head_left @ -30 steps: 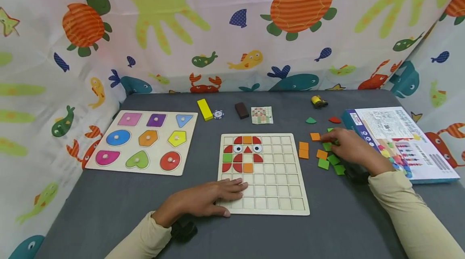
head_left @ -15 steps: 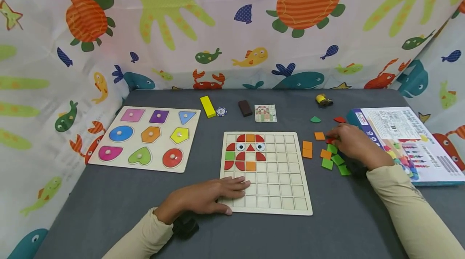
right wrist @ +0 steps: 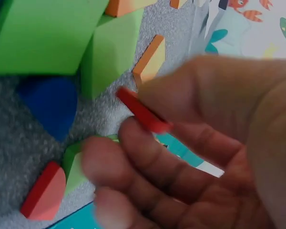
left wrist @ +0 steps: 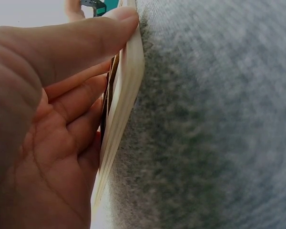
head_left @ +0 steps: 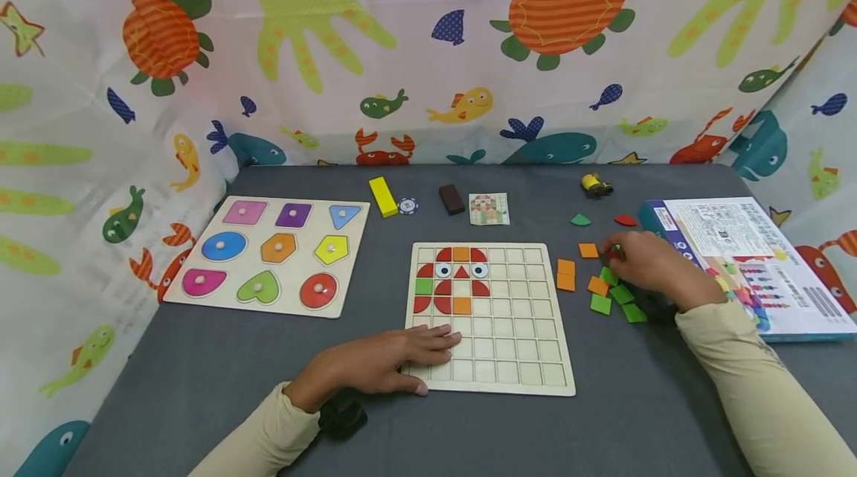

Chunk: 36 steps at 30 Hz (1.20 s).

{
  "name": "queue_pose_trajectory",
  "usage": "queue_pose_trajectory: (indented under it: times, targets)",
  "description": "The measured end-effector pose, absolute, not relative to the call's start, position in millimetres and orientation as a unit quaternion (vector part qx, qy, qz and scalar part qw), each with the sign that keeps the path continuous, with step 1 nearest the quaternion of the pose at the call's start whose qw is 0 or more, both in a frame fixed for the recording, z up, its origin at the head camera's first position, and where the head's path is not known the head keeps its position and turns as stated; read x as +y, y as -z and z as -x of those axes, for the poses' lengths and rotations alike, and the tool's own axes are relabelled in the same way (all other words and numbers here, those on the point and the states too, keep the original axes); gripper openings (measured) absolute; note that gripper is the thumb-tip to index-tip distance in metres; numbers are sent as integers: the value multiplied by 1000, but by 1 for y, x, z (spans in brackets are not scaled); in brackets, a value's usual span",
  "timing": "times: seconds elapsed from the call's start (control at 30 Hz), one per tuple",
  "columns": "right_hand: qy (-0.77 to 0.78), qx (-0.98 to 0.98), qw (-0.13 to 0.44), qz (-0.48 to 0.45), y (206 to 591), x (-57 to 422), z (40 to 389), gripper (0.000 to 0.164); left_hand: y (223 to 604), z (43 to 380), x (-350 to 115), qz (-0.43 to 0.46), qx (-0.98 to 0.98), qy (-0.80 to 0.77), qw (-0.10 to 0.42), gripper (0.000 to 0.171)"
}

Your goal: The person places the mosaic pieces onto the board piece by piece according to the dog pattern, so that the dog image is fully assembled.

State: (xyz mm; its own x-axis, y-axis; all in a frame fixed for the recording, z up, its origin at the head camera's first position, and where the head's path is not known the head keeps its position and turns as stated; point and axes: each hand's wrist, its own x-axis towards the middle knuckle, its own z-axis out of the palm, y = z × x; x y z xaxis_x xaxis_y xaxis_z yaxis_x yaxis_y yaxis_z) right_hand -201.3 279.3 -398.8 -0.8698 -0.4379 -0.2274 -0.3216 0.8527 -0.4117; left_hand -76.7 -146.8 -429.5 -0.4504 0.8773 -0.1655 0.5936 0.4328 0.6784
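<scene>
My left hand [head_left: 395, 362] rests flat on the near-left corner of a wooden grid board [head_left: 535, 376], fingers straight. In the left wrist view the thumb lies along the board's edge [left wrist: 126, 88]. Red, orange and green tiles and two round eye tiles fill several upper-left squares. Between thumb and index finger my right hand [head_left: 646, 265] pinches a small red tile [right wrist: 143, 111], above the loose tiles right of the board. Below it lie green square tiles [head_left: 600, 303] and orange square tiles [head_left: 565, 275]. A blue tile [right wrist: 52, 105] and another red tile [right wrist: 45, 193] show in the right wrist view.
A board of knobbed shapes [head_left: 268, 257] lies at left. A box [head_left: 750, 261] stands beside the right hand. Toward the back are a yellow block [head_left: 383, 196], a poker chip [head_left: 408, 206], a dark brown block [head_left: 451, 199], a pattern card [head_left: 489, 209] and a small yellow-black toy [head_left: 596, 184].
My right hand has picked a red tile from among the loose pieces and lifted it slightly. The left hand stays on the board. The head view has shifted a little.
</scene>
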Motion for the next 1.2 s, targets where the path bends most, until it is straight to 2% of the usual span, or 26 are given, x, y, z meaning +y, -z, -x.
queue_pose_trajectory:
  times: [0.2,0.37,0.53,0.77,0.93,1.07,1.2]
  targets:
    - [200,954,98,201,398,269,200,8,430,77,-147,-459,805,-276,256,61]
    - [235,941,70,235,398,253,197,18,430,77,-148,-459,805,-276,257,61]
    - [261,925,34,272,400,233,192,14,427,77,-147,-452,812,-273,249,61]
    - [274,916,0,294,403,215,185,24,424,78,-145,-447,831,-246,221,63]
    - [284,912,1,296,406,205,181,18,425,79,-145,-453,833,-229,219,73]
    - [308,899,22,310,408,194,179,17,425,78,-146,-440,843,-214,225,77]
    - [322,886,18,334,407,180,178,16,423,77,-146,-421,859,-198,211,79]
